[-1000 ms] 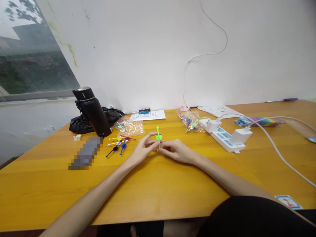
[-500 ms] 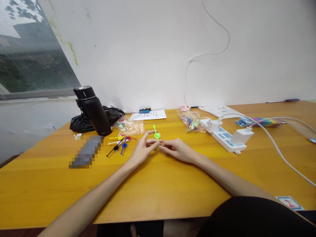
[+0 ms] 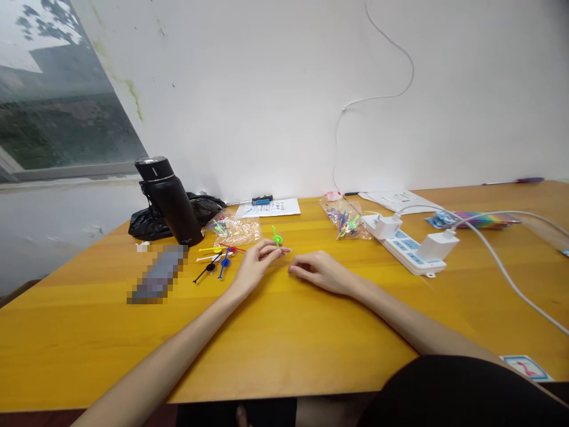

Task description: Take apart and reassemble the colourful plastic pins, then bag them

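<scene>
My left hand (image 3: 255,265) rests on the yellow wooden table (image 3: 284,332) and pinches a small green plastic stick with a round disc (image 3: 276,236), which leans up and away from me. My right hand (image 3: 317,271) lies on the table a short gap to the right, fingers loosely curled, apart from the green piece. Whether anything is in it is hidden. Just left of my left hand lie several more sticks: yellow, white, red, a blue one (image 3: 223,263) and a black one (image 3: 204,270).
A black flask (image 3: 171,201) stands at back left before a black bag (image 3: 200,209). Two clear bags of coloured pieces (image 3: 235,230) (image 3: 344,218), a paper sheet (image 3: 267,207), a screwdriver (image 3: 260,200), a white power strip (image 3: 406,242) with chargers and cables are behind.
Both hands held the green stick upright between them. My right hand has let go and moved slightly right; the left hand keeps the stick, now lower and tilted.
</scene>
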The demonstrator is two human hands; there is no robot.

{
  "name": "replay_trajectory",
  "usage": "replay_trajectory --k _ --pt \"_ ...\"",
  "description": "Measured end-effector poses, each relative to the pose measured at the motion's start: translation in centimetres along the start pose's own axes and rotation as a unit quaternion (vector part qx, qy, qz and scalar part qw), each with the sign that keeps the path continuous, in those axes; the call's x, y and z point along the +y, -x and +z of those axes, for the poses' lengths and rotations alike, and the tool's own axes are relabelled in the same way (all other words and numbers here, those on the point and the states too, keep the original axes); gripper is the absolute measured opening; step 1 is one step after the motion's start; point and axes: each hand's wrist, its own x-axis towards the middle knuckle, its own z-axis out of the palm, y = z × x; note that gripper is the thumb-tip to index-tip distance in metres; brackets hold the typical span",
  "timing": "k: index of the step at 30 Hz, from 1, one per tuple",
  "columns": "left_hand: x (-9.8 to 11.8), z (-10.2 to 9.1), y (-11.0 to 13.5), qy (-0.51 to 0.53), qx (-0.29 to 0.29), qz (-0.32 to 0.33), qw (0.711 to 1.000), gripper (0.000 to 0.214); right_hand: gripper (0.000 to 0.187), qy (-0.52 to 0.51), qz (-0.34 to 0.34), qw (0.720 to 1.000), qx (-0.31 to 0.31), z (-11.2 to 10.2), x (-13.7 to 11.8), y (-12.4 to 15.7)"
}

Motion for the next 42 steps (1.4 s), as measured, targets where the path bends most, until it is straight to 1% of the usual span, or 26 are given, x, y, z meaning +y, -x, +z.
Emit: replay_trajectory --k 2,7,13,21,28,32,35,38,40,42 --pt "0.2 0.1 0.0 0.005 -0.001 -0.009 1.000 0.035 0.031 0.001 -0.001 1.000 0.001 0.1 0.0 0.0" --pt "0.8 0.0 0.0 0.010 0.025 -0.019 0.999 0.040 0.033 0.002 -0.001 1.000 -0.001 0.1 0.1 0.0" --pt "1.6 0.1 0.1 0.034 0.028 -0.044 0.998 0.044 0.032 0.002 -0.008 1.000 -0.004 -0.1 -0.1 0.0" --pt "1.1 0.0 -0.1 0.024 0.038 -0.001 0.999 0.041 0.030 0.014 -0.010 1.000 -0.005 0.0 0.1 0.0" --pt "0.8 -0.3 -0.1 0.013 0.032 -0.003 0.999 0.040 0.029 0.019 -0.008 1.000 -0.009 -0.1 0.0 0.0" --pt "0.9 -0.4 -0.2 0.009 0.032 0.012 0.999 0.035 0.029 0.024 -0.005 1.000 -0.013 -0.1 -0.1 0.0" --pt "1.1 -0.9 -0.4 -0.022 0.058 0.039 0.997 0.032 0.029 0.024 -0.008 1.000 -0.018 -0.1 -0.1 0.0" --pt "1.7 -1.8 -0.7 -0.062 0.095 0.068 0.991 0.031 0.028 0.025 -0.007 0.999 -0.019 -0.2 -0.1 0.0" --pt "2.4 -2.5 -0.8 -0.079 0.131 0.075 0.985 0.030 0.028 0.029 -0.004 0.999 -0.018 -0.2 -0.1 0.0" --pt "3.4 -3.2 -0.9 -0.083 0.181 0.072 0.977 0.031 0.028 0.035 -0.002 0.999 -0.018 -0.2 -0.2 0.1"
